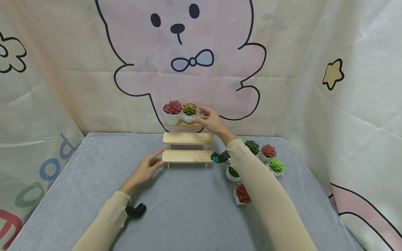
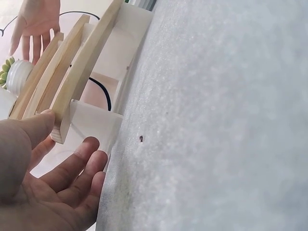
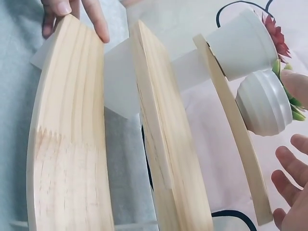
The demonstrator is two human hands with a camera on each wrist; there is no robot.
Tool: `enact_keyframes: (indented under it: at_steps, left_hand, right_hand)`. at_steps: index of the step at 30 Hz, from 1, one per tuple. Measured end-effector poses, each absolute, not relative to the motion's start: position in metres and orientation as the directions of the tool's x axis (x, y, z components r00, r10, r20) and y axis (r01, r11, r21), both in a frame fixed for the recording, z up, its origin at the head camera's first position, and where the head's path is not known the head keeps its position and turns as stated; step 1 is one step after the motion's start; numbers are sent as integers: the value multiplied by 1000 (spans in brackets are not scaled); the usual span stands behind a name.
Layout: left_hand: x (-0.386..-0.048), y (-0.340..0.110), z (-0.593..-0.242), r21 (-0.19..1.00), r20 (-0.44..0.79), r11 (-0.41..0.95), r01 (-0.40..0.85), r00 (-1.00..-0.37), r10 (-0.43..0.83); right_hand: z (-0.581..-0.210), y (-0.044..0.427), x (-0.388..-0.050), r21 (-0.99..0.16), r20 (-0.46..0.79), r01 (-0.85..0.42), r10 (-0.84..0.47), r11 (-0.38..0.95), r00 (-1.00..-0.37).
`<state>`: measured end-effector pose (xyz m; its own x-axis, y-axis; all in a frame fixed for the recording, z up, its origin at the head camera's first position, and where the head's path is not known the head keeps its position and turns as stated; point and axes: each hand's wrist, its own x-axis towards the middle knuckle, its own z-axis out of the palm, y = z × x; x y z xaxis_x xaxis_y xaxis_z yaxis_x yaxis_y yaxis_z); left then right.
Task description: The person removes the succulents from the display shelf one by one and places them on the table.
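A three-tier wooden stand point(image 1: 187, 138) with white supports holds two white pots on its top tier: a red succulent point(image 1: 172, 113) at left and a green, red-tinged succulent point(image 1: 190, 113) beside it. My right hand point(image 1: 213, 122) is just right of the green one, fingers spread and holding nothing; in the right wrist view its fingers point(image 3: 291, 166) are apart from the ribbed pot point(image 3: 264, 102). My left hand point(image 1: 145, 169) touches the left end of the lowest board point(image 1: 187, 156); in the left wrist view the thumb lies against the board's end point(image 2: 58, 130), other fingers loosely bent.
Right of the stand, partly behind my right sleeve, are several potted succulents: dark green point(image 1: 252, 147), red point(image 1: 268, 151), bright green point(image 1: 276, 165), another green one point(image 1: 233, 173) and a red one point(image 1: 242, 194) nearer. A printed curtain point(image 1: 194, 83) hangs behind the grey table point(image 1: 188, 216).
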<state>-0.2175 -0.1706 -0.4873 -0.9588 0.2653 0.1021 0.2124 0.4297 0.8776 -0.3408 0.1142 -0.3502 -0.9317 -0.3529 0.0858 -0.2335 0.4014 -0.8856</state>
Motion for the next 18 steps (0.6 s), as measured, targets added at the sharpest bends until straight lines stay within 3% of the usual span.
enact_keyframes:
  at_steps: [18]
  left_hand:
    - [-217,-171,-487,877,90,436,200,-961,260]
  right_hand:
    - [-354,99,-350,-863,78,-227,-326,451,-942]
